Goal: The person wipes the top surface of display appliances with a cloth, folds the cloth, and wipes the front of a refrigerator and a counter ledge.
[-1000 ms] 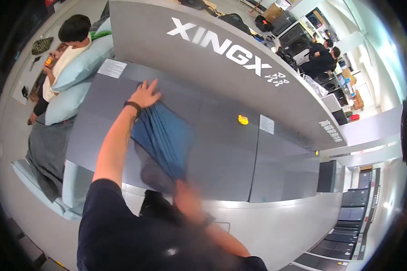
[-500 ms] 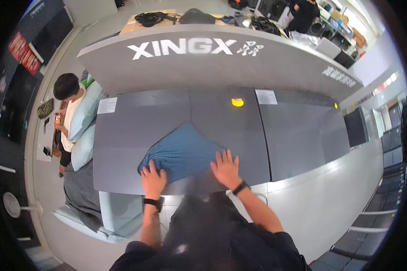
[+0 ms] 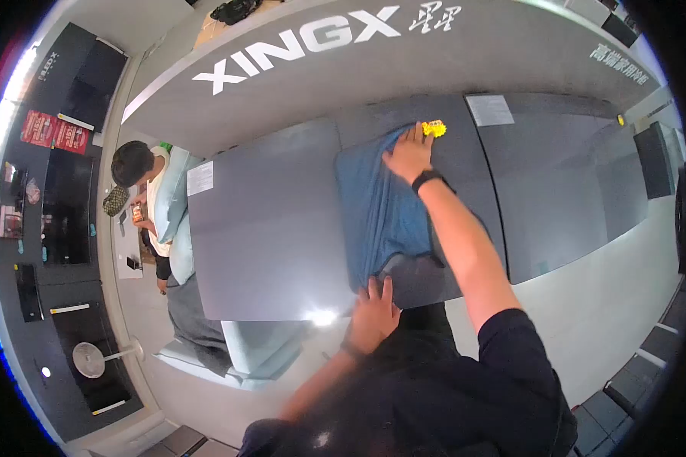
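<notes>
At your far left, a dark wall carries two red-and-white rectangular signs (image 3: pixel 55 132), and a white round fan (image 3: pixel 88 360) stands out lower down. Next to the right, a person in a light top (image 3: pixel 158 179) sits with head bent over a small handheld device (image 3: pixel 137 214). Plump pale-blue fabric cushions (image 3: pixel 173 186) are right beside that person, with a crumpled dark-grey cloth cover (image 3: pixel 194 312) below them.

Then comes the broad, flat, glossy grey top (image 3: pixel 270 206) in front of you, bearing a white printed paper sheet (image 3: pixel 200 177) at its left end. Your left hand (image 3: pixel 373 320) is at its near edge, open with the fingers apart, the fingertips touching the near-left corner of a thin blue fabric cloth (image 3: pixel 366 206). The cloth lies on the grey top, right of its middle, with long folds running between your two hands.

Your right hand (image 3: pixel 410 156) is open too, palm down on the far part of the cloth, its fingertips pointing away from you. Just beside them is a bright-yellow tag with a jagged edge (image 3: pixel 434 129).

Further right, past a dark seam, a second flat grey top (image 3: pixel 564 175) holds another white printed sheet (image 3: pixel 490 110) near its far-left corner. Behind both tops runs an upright grey board (image 3: pixel 282 91) lettered "XINGX" in white.
</notes>
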Tool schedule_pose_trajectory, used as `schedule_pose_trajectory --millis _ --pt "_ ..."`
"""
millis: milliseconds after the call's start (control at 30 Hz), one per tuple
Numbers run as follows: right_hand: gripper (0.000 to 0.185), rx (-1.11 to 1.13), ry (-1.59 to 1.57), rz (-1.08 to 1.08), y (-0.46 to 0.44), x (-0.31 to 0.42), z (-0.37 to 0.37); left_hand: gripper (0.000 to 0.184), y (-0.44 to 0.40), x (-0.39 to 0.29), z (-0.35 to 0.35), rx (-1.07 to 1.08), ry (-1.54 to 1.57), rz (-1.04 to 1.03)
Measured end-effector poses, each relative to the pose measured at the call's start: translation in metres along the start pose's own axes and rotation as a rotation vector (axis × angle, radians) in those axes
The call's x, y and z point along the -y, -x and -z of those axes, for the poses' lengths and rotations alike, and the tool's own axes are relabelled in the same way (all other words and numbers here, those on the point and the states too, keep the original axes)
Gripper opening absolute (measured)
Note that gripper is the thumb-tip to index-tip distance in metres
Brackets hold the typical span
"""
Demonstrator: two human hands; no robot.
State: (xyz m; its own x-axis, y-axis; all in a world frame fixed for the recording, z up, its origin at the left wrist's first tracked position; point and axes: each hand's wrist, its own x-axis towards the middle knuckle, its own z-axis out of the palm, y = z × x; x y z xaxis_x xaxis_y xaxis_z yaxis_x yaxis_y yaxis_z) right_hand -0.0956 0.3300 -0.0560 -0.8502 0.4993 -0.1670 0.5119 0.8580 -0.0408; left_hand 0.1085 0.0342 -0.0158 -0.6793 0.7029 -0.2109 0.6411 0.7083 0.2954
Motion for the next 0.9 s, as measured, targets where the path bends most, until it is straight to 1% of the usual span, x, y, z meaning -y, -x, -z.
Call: schedule_pose_trajectory --millis 33,100,167,233,300,333,367,433,500,567,633,667,700,833,867,900 --pt "0.079 0.016 -0.014 0.001 -0.010 -0.005 0.010 0.063 0.005 0.001 -0.008 -0.028 -0.032 0.006" --pt "0.076 0.046 -0.031 0.018 -0.026 -0.012 0.024 0.063 0.016 0.014 -0.045 -0.148 -0.079 -0.066" --pt "0.073 0.030 -0.049 0.060 -0.039 -0.022 0.026 0.062 0.017 0.014 -0.055 -0.173 -0.041 -0.035" --pt "0.070 0.011 -0.067 0.099 -0.055 -0.035 0.022 0.062 0.003 0.008 -0.041 -0.095 0.086 0.086" --pt "0.068 -0.002 -0.081 0.140 -0.068 -0.047 0.017 0.061 -0.010 0.006 -0.021 -0.046 0.106 0.113" --pt "0.067 0.035 -0.078 0.140 -0.069 -0.051 0.024 0.061 -0.017 0.004 -0.015 -0.035 0.122 0.138" --pt "0.065 0.063 -0.072 0.155 -0.069 -0.052 0.035 0.060 -0.026 0.001 -0.013 -0.047 0.164 0.150" --pt "0.065 -0.028 -0.029 0.171 -0.084 -0.054 0.021 0.057 -0.033 0.002 -0.009 -0.089 0.234 0.200" --pt "0.064 0.040 -0.039 0.153 -0.073 -0.048 0.039 0.051 -0.035 0.002 -0.007 -0.154 0.187 0.263" --pt "0.063 0.009 -0.021 0.163 -0.074 -0.056 0.023 0.043 -0.032 0.000 -0.008 -0.170 0.172 0.292" --pt "0.062 0.097 0.064 0.165 -0.061 -0.055 0.035 0.032 -0.024 0.000 -0.009 -0.150 0.189 0.277" --pt "0.062 0.142 0.106 0.150 -0.054 -0.055 0.041 0.031 -0.019 0.001 -0.012 -0.121 0.182 0.277" --pt "0.063 0.139 0.123 0.162 -0.050 -0.057 0.039 0.030 -0.015 0.002 -0.017 -0.085 0.175 0.272" --pt "0.064 0.111 0.179 0.176 -0.035 -0.070 0.012 0.029 0.006 0.004 -0.004 0.012 0.219 0.181" --pt "0.064 0.102 0.189 0.186 -0.032 -0.072 0.009 0.034 0.009 0.005 -0.004 0.063 0.238 0.183" --pt "0.064 0.093 0.199 0.195 -0.030 -0.074 0.007 0.035 0.012 0.004 -0.003 0.052 0.207 0.165"
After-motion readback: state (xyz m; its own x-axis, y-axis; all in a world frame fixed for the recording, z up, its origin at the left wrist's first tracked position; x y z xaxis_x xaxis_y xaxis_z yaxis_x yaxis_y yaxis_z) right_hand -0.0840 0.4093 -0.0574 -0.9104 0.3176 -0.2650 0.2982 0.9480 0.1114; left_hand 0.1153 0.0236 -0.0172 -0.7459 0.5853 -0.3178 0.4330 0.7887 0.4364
